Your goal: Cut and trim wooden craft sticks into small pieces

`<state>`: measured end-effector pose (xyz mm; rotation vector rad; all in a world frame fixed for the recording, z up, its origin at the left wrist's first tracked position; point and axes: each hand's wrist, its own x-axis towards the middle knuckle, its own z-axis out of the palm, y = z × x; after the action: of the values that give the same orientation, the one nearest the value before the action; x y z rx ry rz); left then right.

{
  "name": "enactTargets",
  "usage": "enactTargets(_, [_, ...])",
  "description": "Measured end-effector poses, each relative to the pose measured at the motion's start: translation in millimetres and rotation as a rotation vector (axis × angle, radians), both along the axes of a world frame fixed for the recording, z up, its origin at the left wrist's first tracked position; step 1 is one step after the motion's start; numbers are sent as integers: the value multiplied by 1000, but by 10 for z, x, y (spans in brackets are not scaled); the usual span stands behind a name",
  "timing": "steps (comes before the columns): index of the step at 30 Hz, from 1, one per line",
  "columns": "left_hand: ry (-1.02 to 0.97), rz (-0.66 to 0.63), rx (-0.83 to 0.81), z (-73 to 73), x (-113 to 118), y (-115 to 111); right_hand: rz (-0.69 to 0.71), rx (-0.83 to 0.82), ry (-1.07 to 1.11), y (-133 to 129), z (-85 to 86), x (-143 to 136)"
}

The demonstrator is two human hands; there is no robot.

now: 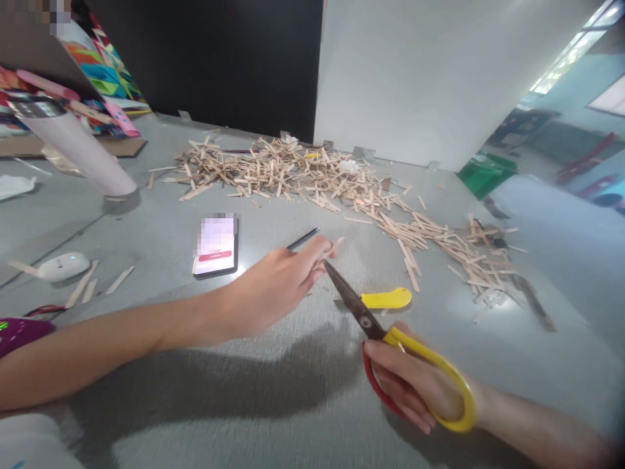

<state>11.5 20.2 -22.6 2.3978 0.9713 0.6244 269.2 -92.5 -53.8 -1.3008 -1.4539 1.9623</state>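
In the middle of the view, my left hand (pixel 288 280) pinches a short wooden stick (pixel 334 248) between thumb and fingertips. My right hand (pixel 415 378) is wrapped round the yellow and red handles of a pair of scissors (pixel 365 319). The scissor blades point up and to the left, their tips right beside the stick at my left fingertips. They look closed or nearly so. A yellow cutter (pixel 388 299) lies on the table just right of the blades. Behind my left hand lies a dark pen (pixel 303 239), partly hidden by it.
Many wooden sticks (pixel 273 169) are heaped along the back of the grey table (pixel 273 430), spreading right. A phone (pixel 216 245), white mouse (pixel 63 266) and leaning pale bottle (pixel 81 146) are on the left. Beyond the table stands a green bin (pixel 487 174).
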Motion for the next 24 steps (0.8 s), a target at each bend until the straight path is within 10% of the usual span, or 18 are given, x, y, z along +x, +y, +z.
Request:
enactTargets(10, [-302, -26, -473, 165, -15, -19, -70, 46, 99, 24, 6, 8])
enactTargets(24, [-294, -30, -471, 133, 45, -51, -50, 15, 142, -5, -22, 21])
